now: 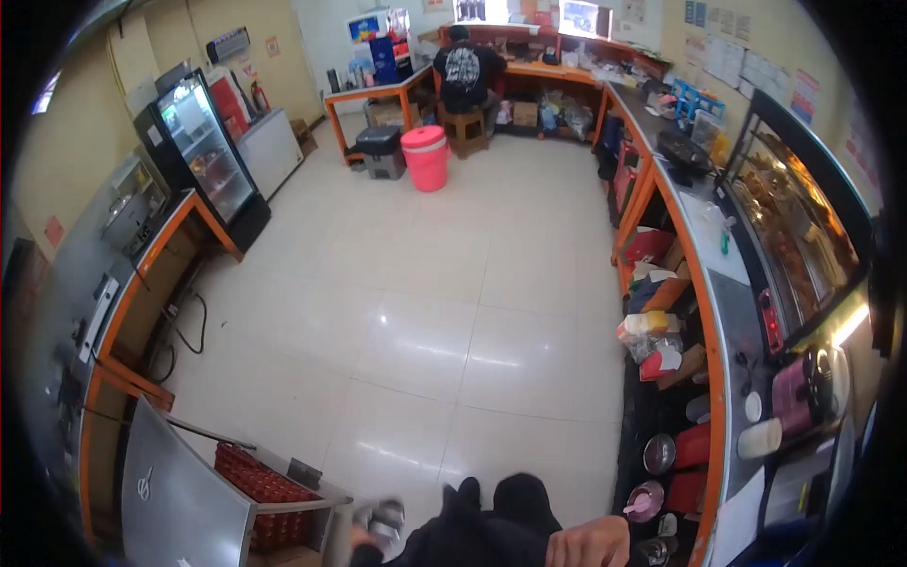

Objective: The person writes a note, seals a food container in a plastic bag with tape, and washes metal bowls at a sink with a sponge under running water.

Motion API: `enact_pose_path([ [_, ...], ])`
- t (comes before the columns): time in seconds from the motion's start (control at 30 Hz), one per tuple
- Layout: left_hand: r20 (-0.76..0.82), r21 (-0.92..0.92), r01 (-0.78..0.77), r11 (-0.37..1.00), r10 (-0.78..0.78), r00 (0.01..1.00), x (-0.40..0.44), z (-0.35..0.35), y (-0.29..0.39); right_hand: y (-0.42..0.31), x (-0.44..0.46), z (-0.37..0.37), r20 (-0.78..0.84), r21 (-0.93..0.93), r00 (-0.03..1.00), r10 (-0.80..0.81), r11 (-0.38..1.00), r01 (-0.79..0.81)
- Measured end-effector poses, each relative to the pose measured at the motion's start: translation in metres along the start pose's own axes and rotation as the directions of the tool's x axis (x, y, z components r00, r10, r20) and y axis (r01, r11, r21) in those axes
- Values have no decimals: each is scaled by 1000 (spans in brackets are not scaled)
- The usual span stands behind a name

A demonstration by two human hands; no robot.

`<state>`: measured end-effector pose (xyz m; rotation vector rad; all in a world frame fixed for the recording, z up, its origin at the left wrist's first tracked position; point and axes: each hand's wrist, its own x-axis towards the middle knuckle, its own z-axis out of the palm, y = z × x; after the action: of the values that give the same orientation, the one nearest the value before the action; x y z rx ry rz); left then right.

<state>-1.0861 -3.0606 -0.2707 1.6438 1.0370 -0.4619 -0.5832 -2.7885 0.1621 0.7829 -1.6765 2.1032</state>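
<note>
At the bottom edge, my left hand [362,540] is partly cut off and smeared by motion. It holds a shiny silvery object [385,522], too blurred to name, close to the metal cart with the red woven basket [260,472]. My right hand [590,543] is in front of my dark clothing, its fingers curled closed with the knuckles showing. Whatever it may hold is hidden. My legs and dark shoes [461,493] are below me on the tiled floor.
A long counter [715,397] with a heated food display [794,227] runs along the right, bowls and boxes underneath. Left stand a glass-door fridge [203,151] and a worktable [118,317]. Ahead are a pink bucket [425,161], a grey bin [383,156] and a seated person [463,71].
</note>
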Motion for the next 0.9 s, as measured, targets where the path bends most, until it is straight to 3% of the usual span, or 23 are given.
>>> enact_pose_path([
  [0.03,-450,-73,478,875,-457,767,38,-49,0,-6,-4,-20,-68,0,998,3,1000,-3],
  [0.07,-691,-504,578,642,-701,178,62,-127,39,-13,-8,-43,-135,1,991,11,1000,-10],
  [0.1,-753,-514,450,730,-636,172,75,-202,37,-23,-13,-66,-194,8,981,25,1000,-24],
  [0.13,-715,-554,342,759,-644,272,64,-308,89,-32,-19,-89,-247,13,968,42,999,-40],
  [0.2,-792,-467,396,791,-573,211,119,-410,57,-48,-30,-140,-324,9,944,55,998,-55],
  [0.23,-815,-381,479,791,-532,230,145,-459,50,-58,-39,-166,-342,9,938,62,998,-63],
  [0.27,-734,-476,486,733,-635,240,157,-513,69,-69,-44,-195,-354,-8,933,58,998,-64],
  [0.33,-671,-502,546,671,-700,243,183,-592,110,-94,-55,-257,-355,-14,934,39,999,-47],
  [0.4,-608,-640,485,596,-779,154,229,-625,95,-120,-60,-322,-353,-44,936,2,999,-19],
  [0.5,-592,-557,569,605,-770,240,250,-636,122,-153,-65,-421,-342,-62,939,-23,998,2],
  [0.6,-383,-622,583,523,-853,355,252,-628,148,-184,-68,-517,-299,-45,954,-18,999,5],
  [0.63,-312,-701,600,386,-922,229,280,-600,124,-194,-71,-548,-288,-40,957,-20,999,9],
  [0.67,-215,-689,653,316,-949,232,285,-595,132,-203,-70,-579,-272,-45,962,-28,999,16],
  [0.7,-69,-822,556,122,-991,115,291,-594,141,-211,-72,-612,-257,-39,966,-37,999,28],
  [0.73,-9,-836,545,57,-996,89,296,-602,148,-217,-74,-645,-248,-39,967,-51,998,42],
  [0.9,98,-807,591,-5,-987,125,357,-698,146,-247,-78,-830,-173,-57,983,-56,997,47],
])
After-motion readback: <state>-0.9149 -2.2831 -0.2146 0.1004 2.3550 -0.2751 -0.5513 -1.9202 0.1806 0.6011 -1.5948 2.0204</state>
